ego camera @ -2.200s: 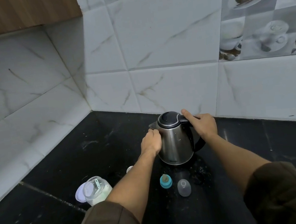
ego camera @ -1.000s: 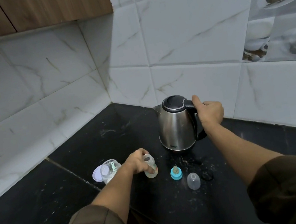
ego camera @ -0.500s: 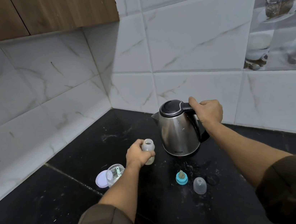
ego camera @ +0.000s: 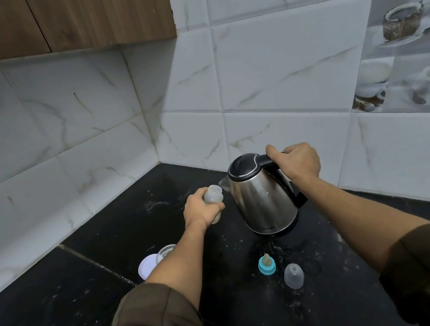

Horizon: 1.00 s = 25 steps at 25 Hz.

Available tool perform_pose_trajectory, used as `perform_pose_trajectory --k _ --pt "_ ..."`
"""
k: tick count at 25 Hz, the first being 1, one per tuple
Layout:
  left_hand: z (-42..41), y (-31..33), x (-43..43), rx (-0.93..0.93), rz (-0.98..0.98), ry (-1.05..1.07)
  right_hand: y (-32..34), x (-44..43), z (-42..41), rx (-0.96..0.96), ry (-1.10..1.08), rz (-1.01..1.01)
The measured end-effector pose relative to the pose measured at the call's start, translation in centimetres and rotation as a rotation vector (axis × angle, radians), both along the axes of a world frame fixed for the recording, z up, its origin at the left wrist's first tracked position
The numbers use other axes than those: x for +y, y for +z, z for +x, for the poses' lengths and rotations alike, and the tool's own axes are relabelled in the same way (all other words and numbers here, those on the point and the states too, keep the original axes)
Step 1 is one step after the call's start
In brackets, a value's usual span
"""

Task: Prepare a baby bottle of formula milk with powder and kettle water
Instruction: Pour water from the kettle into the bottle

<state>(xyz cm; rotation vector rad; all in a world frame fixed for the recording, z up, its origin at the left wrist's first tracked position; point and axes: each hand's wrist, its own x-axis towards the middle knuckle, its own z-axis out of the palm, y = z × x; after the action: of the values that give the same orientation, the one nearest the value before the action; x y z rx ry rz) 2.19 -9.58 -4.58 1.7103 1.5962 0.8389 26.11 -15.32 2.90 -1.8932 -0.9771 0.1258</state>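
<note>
- My right hand (ego camera: 297,164) is wrapped around the black handle of the kettle (ego camera: 263,197), centre of the frame, tilted so its spout points left.
- My left hand (ego camera: 201,209) clamps the baby bottle (ego camera: 213,197) just left of the spout, mouth open.
- Kettle: likely heavy and rigid with a hot steel wall; hold by the handle only.
- Bottle: light, smooth plastic, probably slippery; hold at mid-body.
- Teat ring (ego camera: 267,264) and cap (ego camera: 293,275) sit lower centre.

Both forearms reach forward, bare below pushed-up olive-brown sleeves (ego camera: 158,320). The left hand (ego camera: 201,211) curls its fingers round a small translucent plastic baby bottle (ego camera: 213,194), mouth upward. The right hand (ego camera: 301,163) grips the black handle of a tilted stainless-steel kettle (ego camera: 264,200), thumb on top.
</note>
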Motion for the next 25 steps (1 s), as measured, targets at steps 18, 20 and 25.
perform_pose_trajectory --k 18,20,25 --pt "-0.2 -0.6 1.3 0.045 0.019 -0.047 0.6 0.7 -1.2 -0.176 -0.002 -0.079" --pt "-0.1 -0.7 1.4 0.054 0.019 -0.054 0.6 0.7 -1.1 -0.197 -0.005 -0.084" --pt "0.1 -0.9 1.4 0.072 0.036 -0.052 0.6 0.7 -1.1 -0.236 -0.009 -0.101"
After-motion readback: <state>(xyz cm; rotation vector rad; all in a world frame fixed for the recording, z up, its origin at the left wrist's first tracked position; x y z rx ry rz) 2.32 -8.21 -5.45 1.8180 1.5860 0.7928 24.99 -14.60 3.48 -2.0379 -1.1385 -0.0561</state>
